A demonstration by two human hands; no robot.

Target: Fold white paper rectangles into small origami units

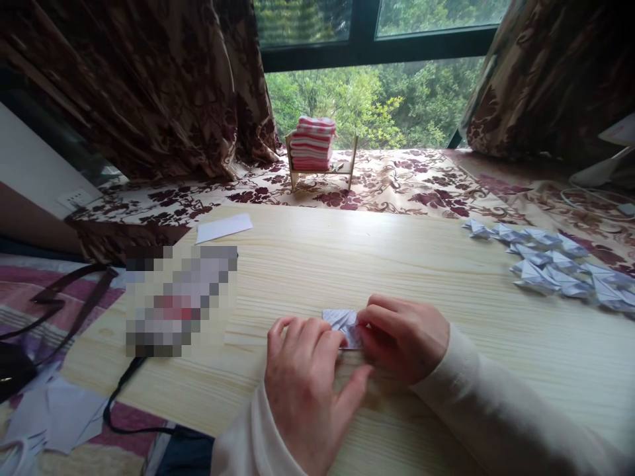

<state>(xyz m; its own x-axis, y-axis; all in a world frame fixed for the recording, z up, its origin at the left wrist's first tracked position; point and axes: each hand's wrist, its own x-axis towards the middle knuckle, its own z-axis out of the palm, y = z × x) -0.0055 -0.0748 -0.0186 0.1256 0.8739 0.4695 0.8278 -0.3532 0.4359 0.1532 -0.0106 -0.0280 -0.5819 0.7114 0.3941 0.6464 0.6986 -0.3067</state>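
A small piece of folded white paper (343, 322) lies on the light wooden table (377, 264), near its front edge. My left hand (310, 383) presses on its left side with curled fingertips, thumb stretched out to the right. My right hand (404, 337) pinches its right side with bent fingers. Both wrists wear cream sleeves. Most of the paper is hidden under my fingers.
Several folded paper pieces (550, 264) lie in a row at the table's right end. A blank paper slip (224, 227) sits at the far left. A blurred-out object (178, 301) lies left of my hands. A small wooden rack with striped cloths (312, 149) stands on the windowsill. Loose paper sheets (59, 413) lie at lower left.
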